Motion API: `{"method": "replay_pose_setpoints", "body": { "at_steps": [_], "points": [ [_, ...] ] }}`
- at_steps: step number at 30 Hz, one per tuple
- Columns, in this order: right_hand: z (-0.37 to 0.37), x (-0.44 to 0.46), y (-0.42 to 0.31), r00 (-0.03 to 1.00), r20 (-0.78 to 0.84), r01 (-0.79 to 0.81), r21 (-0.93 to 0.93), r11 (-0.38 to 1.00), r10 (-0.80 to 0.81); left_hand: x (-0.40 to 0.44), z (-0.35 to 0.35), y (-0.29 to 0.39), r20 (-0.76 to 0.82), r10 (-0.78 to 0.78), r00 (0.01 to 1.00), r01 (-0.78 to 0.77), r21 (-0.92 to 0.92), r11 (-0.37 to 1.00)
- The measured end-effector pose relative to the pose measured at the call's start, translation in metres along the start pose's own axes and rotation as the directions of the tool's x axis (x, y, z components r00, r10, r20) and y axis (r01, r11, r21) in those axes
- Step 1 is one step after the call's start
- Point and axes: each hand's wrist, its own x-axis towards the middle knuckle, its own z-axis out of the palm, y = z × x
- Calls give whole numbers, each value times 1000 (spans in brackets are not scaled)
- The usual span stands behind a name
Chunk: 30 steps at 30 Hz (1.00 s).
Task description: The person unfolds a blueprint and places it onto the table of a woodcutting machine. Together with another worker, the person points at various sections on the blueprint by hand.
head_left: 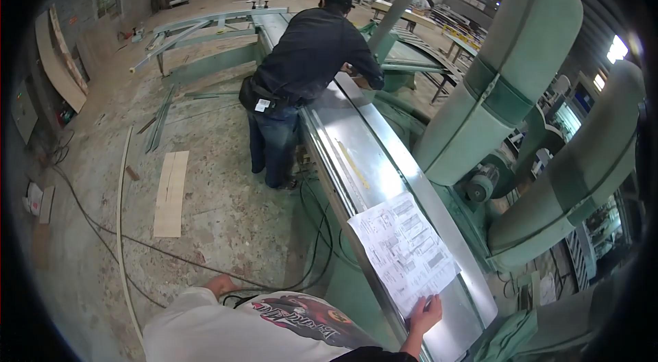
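My right hand is at the near edge of a white sheet of printed drawings, fingers curled on its lower end. The sheet lies on the long metal sliding table of a saw-like machine, a little wrinkled and set at an angle. Its small print is too fine to read. Beside the front of my white printed shirt, part of my left hand shows above the floor; its fingers cannot be made out. A yellow strip lies on the table just beyond the sheet.
A person in dark clothes leans over the table farther along. Thick wrapped dust bags and a motor stand on the right. Black cables, a light board and long strips lie on the floor at left.
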Motion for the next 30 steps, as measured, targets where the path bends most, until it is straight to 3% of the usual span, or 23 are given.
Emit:
{"method": "replay_pose_setpoints", "body": {
  "at_steps": [1, 3, 4, 5, 6, 7, 8, 9, 10, 12, 16, 19, 24, 28, 30],
  "points": [
    [-1, 2, -2, 1000, -5, -13, -4, 1000, 13, 10, -6, 4, 4, 9, 1000, -9, 11, 1000],
    [-7, 5, -3, 986, 118, -128, 99, 987, 117, 35, -12, 20, 363, -131, 923, 125, 39, 991],
    [-6, 2, 3, 986, 118, -133, 92, 987, 122, 42, -10, 27, 368, -127, 921, 119, 42, 992],
    [-2, 0, 5, 991, 63, -122, 113, 986, 115, 55, -11, 35, 254, 209, 944, -271, 242, 932],
    [1, 0, 7, 994, 7, -107, 134, 985, 107, 62, -10, 41, 209, 538, 817, -568, 454, 686],
    [2, 0, 8, 994, 7, -107, 132, 985, 107, 68, -10, 48, 210, 540, 815, -571, 453, 685],
    [1, 1, 6, 982, 25, -189, 189, 964, 187, 76, -16, 62, 187, 327, 927, -353, 134, 926],
    [1, 1, 5, 963, 46, -269, 243, 932, 266, 80, -23, 77, 245, 95, 965, -47, -195, 980],
    [3, 1, 6, 962, 44, -271, 242, 932, 268, 81, -25, 87, 246, 98, 964, -50, -194, 980],
    [4, 1, 3, 973, -19, -218, 256, 942, 231, 86, -25, 100, 61, 134, 989, -120, -192, 974],
    [-5, 5, -5, 972, -16, -223, 241, 945, 234, 101, -22, 123, 74, 153, 986, -147, -81, 986],
    [-4, 3, 0, 973, -14, -220, 225, 949, 229, 106, -15, 149, 180, 141, 974, -148, 31, 988],
    [-10, 7, -11, 979, -42, -187, 172, 967, 197, 99, 9, 169, 255, 227, 940, -216, -70, 974],
    [-12, 10, -15, 979, 31, -204, 146, 968, 201, 99, 14, 158, 231, 217, 948, -202, -89, 975],
    [-2, 3, -2, 985, -41, -159, 195, 968, 170, 98, 18, 146, 232, 168, 958, -157, -67, 985]
  ]
}}
